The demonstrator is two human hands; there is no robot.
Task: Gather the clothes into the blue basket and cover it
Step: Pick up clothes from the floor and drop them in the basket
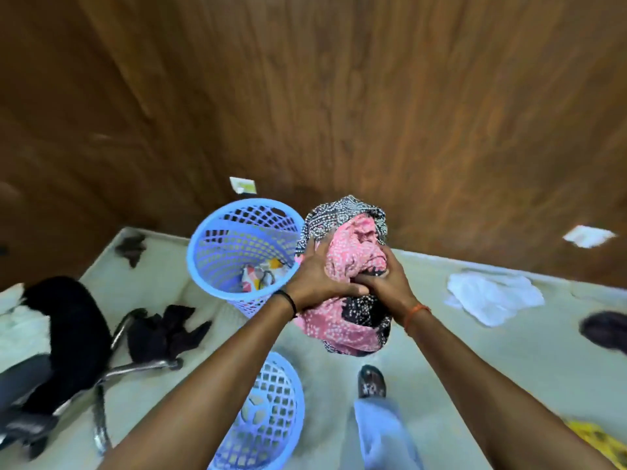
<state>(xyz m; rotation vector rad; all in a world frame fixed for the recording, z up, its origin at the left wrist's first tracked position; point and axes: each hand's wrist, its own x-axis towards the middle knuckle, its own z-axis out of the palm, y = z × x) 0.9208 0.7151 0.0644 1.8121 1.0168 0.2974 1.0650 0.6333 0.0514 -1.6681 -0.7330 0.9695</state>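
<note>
both hands (353,283) grip pink bundle (353,259) beside basket rim (200,239).

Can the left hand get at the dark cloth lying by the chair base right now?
Probably not yet: the left hand and right hand both grip the pink and black bundle. The dark cloth lies uncovered on the floor, so once freed, likely yes.

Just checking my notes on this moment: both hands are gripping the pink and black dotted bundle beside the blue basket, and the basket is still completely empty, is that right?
Not quite. Both the left hand and right hand do grip the pink and black dotted bundle beside the blue basket, but the basket is not empty: the head view shows a patterned cloth already lying at its bottom.
</note>
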